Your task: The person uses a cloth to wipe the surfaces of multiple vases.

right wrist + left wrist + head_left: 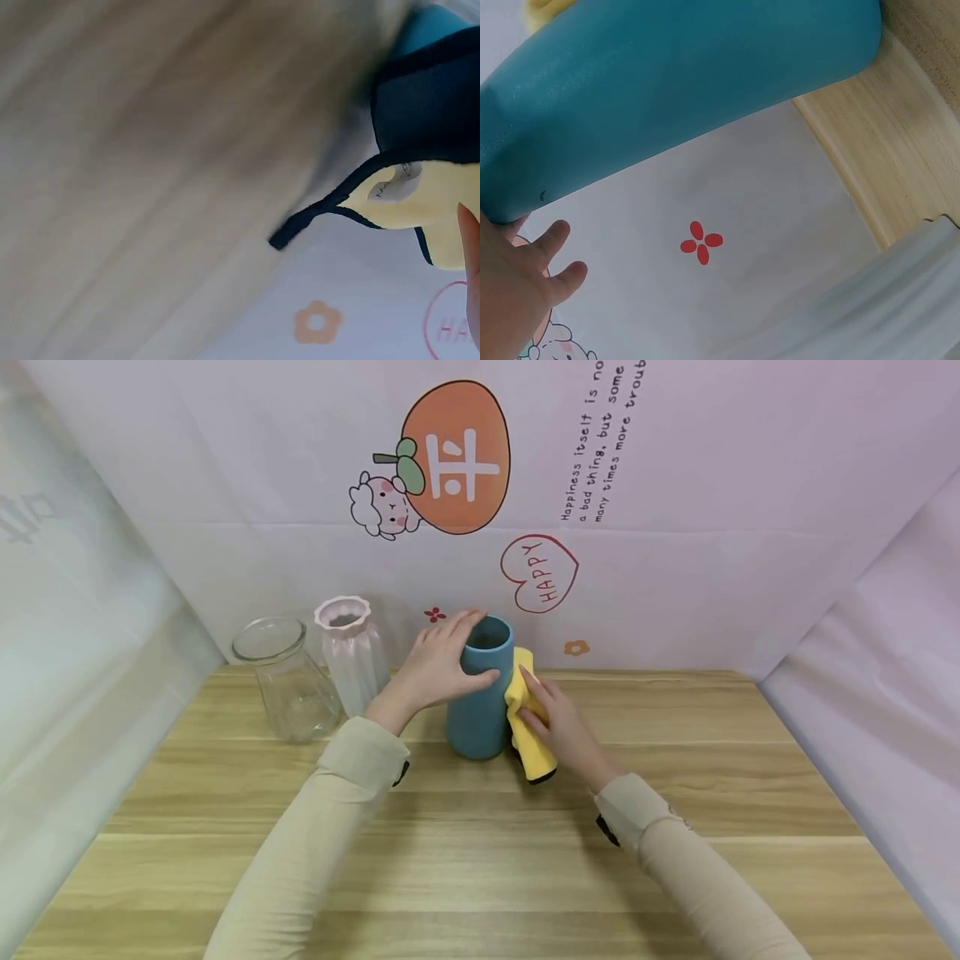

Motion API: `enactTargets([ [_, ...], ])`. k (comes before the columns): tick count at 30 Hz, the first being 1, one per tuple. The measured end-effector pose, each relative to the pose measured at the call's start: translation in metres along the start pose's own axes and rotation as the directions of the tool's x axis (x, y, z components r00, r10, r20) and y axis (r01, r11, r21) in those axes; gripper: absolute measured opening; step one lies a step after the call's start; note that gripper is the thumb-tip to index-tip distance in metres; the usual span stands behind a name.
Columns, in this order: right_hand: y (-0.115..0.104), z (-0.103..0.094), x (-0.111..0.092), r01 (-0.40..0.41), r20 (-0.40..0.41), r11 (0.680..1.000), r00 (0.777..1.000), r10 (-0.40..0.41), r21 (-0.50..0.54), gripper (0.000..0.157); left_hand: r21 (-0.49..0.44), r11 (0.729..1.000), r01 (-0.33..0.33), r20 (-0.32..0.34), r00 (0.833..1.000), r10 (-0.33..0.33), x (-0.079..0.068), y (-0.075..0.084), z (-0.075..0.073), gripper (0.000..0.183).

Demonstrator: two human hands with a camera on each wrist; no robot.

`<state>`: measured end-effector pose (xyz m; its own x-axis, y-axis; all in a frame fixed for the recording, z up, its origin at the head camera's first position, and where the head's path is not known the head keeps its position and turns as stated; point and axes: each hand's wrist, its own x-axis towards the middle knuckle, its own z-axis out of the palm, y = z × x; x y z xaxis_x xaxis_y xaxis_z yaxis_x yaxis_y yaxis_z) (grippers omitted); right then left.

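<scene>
The left hand (pixel 433 670) holds a blue vase (pixel 480 720) upright near its rim, while the right hand (pixel 561 727) grips a black-edged yellow cloth (pixel 532 752) at the vase's right side. To the left on the wood-grain tabletop (pixel 480 868) stand a fluted pink-and-white vase (pixel 354 672) and a clear glass vase (pixel 298 697). The white backdrop (pixel 675 602) behind carries an orange fruit print (pixel 483 431) and a red heart (pixel 542 575) reading HAPPY.

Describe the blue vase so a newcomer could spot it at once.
Toward the back of the wooden table, between the left hand and yellow cloth, stands the blue vase. Unlike the clear glass vase and pale pink fluted vase, it is smooth, opaque blue.
</scene>
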<state>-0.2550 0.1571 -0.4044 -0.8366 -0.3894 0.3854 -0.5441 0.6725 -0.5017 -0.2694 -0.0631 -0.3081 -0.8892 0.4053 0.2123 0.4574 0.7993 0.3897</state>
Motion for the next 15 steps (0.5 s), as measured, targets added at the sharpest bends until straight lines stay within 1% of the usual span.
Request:
enactTargets([
  [3,0.007,0.003,-0.006,-0.013,0.084,0.999,0.996,0.016,-0.045,0.063,0.02,1.0,0.009,-0.033,0.999,-0.008,-0.001,0.001,0.001,0.084],
  [5,0.011,0.005,-0.011,-0.028,0.14,0.996,0.989,0.039,-0.084,0.062,0.04,0.999,0.008,-0.065,0.998,-0.006,-0.002,0.002,0.002,0.084],
  [7,0.015,0.007,-0.014,-0.047,0.175,0.994,0.983,0.064,-0.096,0.061,0.063,0.998,0.002,-0.097,0.995,0.005,-0.003,0.004,0.003,0.084],
  [9,0.018,0.008,-0.016,-0.056,0.174,0.993,0.982,0.073,-0.102,0.059,0.08,0.997,-0.003,-0.124,0.992,0.013,-0.004,0.006,0.004,0.084],
  [11,0.019,0.009,-0.016,-0.064,0.153,0.994,0.985,0.078,-0.09,0.057,0.084,0.996,0.001,-0.142,0.99,0.011,-0.004,0.008,0.004,0.083],
  [15,0.018,0.005,-0.011,-0.06,0.092,0.997,0.994,0.065,-0.048,0.054,0.072,0.997,0.018,-0.146,0.989,-0.008,-0.003,0.009,0.004,0.079],
])
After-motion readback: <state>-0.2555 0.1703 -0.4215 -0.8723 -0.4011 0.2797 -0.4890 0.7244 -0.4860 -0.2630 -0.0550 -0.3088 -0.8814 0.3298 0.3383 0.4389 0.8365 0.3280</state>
